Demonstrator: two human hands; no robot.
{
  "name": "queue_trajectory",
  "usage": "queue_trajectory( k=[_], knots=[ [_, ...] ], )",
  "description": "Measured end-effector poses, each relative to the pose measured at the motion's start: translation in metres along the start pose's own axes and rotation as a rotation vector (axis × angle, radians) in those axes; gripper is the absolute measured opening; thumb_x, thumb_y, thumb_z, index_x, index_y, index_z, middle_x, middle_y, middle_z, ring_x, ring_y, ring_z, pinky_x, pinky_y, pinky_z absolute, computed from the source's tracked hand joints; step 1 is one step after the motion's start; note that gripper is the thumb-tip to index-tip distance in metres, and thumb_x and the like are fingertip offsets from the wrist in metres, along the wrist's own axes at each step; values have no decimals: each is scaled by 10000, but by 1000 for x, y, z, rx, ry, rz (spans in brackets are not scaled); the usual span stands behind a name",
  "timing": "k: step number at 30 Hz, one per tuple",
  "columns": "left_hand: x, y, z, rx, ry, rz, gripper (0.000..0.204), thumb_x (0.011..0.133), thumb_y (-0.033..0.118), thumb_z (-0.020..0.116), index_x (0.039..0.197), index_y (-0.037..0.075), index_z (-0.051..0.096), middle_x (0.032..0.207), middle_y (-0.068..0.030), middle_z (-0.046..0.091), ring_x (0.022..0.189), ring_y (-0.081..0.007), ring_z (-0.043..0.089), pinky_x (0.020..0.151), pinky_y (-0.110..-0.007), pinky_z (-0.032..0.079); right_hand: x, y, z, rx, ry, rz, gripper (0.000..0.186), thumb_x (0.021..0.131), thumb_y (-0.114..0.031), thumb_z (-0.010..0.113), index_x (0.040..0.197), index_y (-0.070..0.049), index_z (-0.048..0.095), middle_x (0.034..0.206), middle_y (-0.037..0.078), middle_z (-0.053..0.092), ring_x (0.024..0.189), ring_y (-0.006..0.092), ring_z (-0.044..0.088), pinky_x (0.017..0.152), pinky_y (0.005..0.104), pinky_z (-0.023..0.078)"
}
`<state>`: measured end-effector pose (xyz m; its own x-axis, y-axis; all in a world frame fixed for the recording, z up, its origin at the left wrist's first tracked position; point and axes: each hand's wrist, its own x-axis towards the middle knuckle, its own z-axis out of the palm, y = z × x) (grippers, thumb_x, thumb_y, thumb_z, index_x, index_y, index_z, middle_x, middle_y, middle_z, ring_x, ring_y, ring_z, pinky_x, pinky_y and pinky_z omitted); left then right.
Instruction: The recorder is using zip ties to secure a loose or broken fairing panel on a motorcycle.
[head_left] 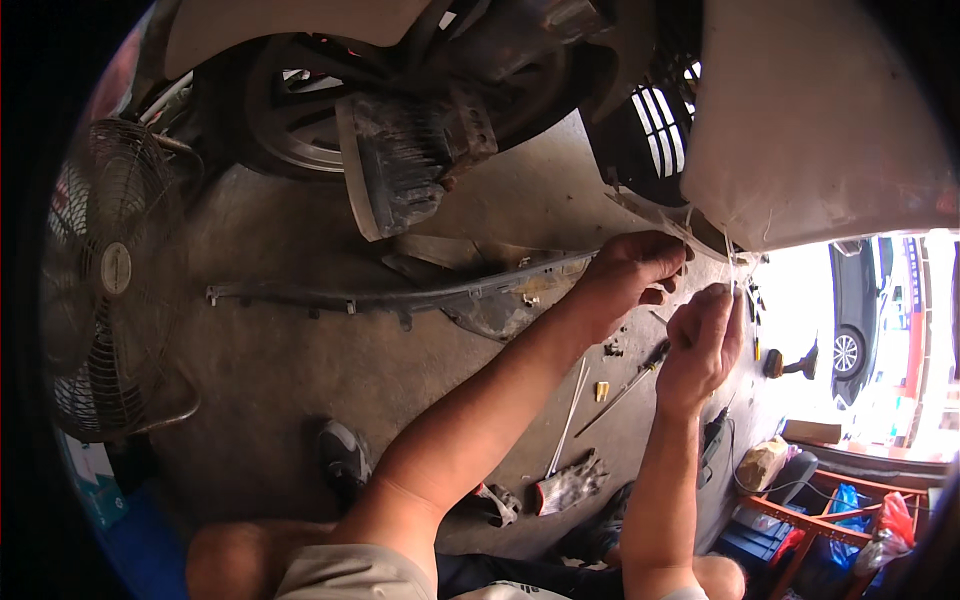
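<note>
Both my hands are raised at the lower edge of a pale car bumper [820,130]. My right hand [703,345] is closed, pinching a thin white cable tie [731,262] that runs up to the bumper's edge. Just left of it, my left hand [632,278] is closed with fingers curled by a dark trim edge; what it pinches, if anything, is too small to make out. A long dark trim strip [430,298] stretches from near my left wrist toward the left. Glare washes out the area behind my right hand.
On the floor lie white cable ties [568,415], a screwdriver [630,385], yellow clips [601,390] and work gloves [570,483]. A standing fan [115,270] is at left, a car wheel [300,130] at the top. An orange-framed cart [830,525] holds bags at lower right.
</note>
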<state>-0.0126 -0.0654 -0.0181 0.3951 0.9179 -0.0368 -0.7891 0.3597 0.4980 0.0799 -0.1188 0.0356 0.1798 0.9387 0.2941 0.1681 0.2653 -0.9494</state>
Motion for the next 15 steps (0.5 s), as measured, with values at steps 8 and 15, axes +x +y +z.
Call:
queue_trajectory(
  k=[8, 15],
  knots=[
    [3, 2, -5, 93, -45, -21, 126, 931, 202, 559, 954, 91, 613, 810, 34, 572, 719, -55, 497, 668, -226, 394, -2, -10, 10, 233, -11, -17, 185, 991, -193, 401, 862, -65, 429, 640, -26, 363, 508, 32, 238, 435, 189, 203],
    [1, 7, -11, 104, -66, -38, 143, 936, 199, 548, 972, 77, 613, 823, 24, 567, 723, -59, 495, 667, -225, 405, 2, -8, -2, -118, -4, 42, 44, 924, -44, 539, 895, -20, 561, 819, -16, 557, 688, 42, 451, 627, 180, 371]
  ],
)
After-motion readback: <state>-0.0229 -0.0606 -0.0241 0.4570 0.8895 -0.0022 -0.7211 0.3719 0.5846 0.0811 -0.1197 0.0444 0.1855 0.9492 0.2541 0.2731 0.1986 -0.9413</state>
